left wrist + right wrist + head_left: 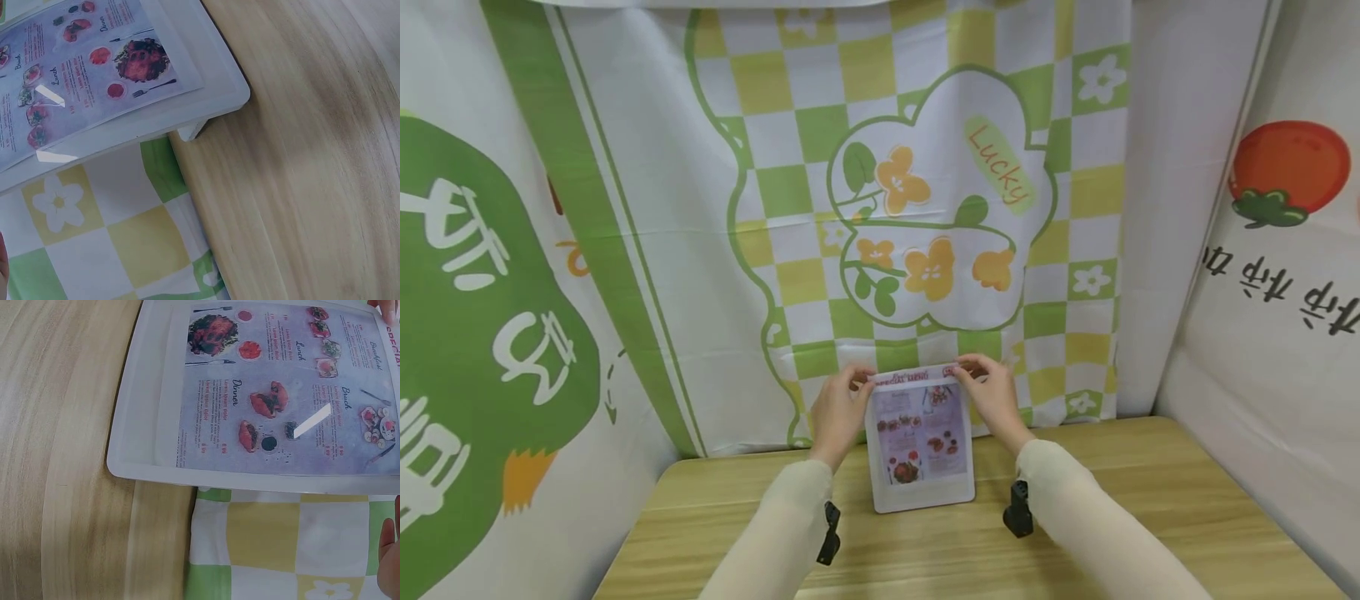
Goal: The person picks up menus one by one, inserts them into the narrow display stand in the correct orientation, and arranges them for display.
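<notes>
A menu in a white frame stands on the table, tilted back, in the middle of the head view. Its printed sheet shows food pictures and columns of text. At the top left corner, my left hand pinches the frame between thumb and fingers. My right hand grips the top right corner the same way. In the left wrist view, a short white foot shows behind the frame's lower corner. Part of my right hand appears at the edge of the right wrist view.
The wooden table runs back to a wall hung with a green and yellow checked cloth. Printed white sheets with a tomato and large characters flank it. A small black device is worn at each wrist.
</notes>
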{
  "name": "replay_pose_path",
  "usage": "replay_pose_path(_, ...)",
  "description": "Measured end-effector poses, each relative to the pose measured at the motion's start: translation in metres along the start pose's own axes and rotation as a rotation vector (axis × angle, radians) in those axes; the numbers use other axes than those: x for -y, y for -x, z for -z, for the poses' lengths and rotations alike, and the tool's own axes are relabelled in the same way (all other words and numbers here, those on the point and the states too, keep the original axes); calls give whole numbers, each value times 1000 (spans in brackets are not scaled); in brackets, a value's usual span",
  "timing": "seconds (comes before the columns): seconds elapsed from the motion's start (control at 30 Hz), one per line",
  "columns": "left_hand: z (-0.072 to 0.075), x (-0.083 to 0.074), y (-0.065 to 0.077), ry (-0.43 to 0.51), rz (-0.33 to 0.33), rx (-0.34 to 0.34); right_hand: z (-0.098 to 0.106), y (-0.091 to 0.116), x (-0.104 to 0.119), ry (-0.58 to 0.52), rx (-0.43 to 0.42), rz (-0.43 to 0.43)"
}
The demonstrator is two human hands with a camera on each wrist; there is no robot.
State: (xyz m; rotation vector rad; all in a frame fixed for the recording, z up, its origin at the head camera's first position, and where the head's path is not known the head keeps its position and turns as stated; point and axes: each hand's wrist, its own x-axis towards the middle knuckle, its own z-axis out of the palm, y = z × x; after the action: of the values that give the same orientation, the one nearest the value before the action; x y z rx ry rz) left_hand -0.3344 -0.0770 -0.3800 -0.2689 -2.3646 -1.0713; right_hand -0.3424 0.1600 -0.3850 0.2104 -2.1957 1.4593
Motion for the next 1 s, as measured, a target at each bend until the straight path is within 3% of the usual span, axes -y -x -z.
replay_pose_path(0.5,-4,9,6,-111,-33,19,-5,9,-11,73,27,42)
replay_pose_path(0.7,-5,7,8,-76,-30,12,-3,12,-14,73,19,51)
replay_pose_path(1.0,1,5,20,10,-66,-33,6,27,-19,-45,-52,22)
